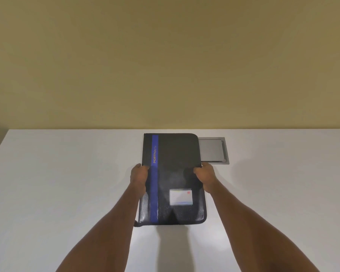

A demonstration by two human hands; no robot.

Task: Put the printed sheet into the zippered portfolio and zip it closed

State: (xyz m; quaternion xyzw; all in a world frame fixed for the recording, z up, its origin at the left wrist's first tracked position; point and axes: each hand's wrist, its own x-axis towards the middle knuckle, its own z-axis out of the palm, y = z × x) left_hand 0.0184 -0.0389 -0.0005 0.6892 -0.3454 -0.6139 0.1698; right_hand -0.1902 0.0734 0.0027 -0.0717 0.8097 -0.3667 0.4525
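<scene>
A black zippered portfolio (175,163) with a blue stripe and a small card window on its cover is closed and held over the white table (67,183). My left hand (138,176) grips its left edge near the stripe. My right hand (204,176) grips its right edge, fingers curled over the cover. Its near end looks raised above the table, with a shadow under it. No printed sheet is visible.
A grey rectangular plate (214,150) is set into the table behind the portfolio's right side, partly hidden by it. A plain yellowish wall rises behind the table's far edge. The table's left corner lies at the far left.
</scene>
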